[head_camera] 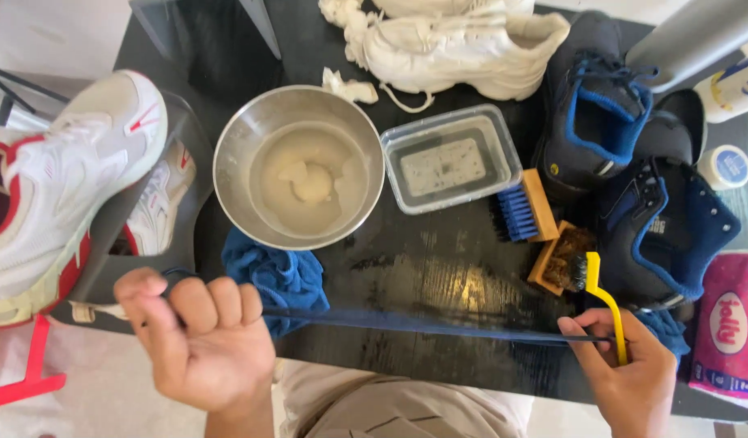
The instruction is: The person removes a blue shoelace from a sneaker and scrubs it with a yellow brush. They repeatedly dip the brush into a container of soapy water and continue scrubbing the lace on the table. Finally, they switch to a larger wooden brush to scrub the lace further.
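My left hand [199,337] is a closed fist at the near left table edge, gripping one end of a dark blue shoelace [422,324]. The lace runs taut across the wet black table [439,280] to my right hand [629,369]. That hand pinches the lace's other end and also holds a small yellow-handled brush [602,302], whose dark bristle head points away from me. A crumpled blue cloth [278,276] lies just beyond the lace near my left hand.
A steel bowl [299,166] of cloudy water, a clear tub [451,158] with a sponge, two wooden brushes [529,207], dark blue shoes [633,162], white sneakers [463,45], white-and-red sneakers [62,182], a pink packet [726,324] and a bottle [735,89] crowd the table.
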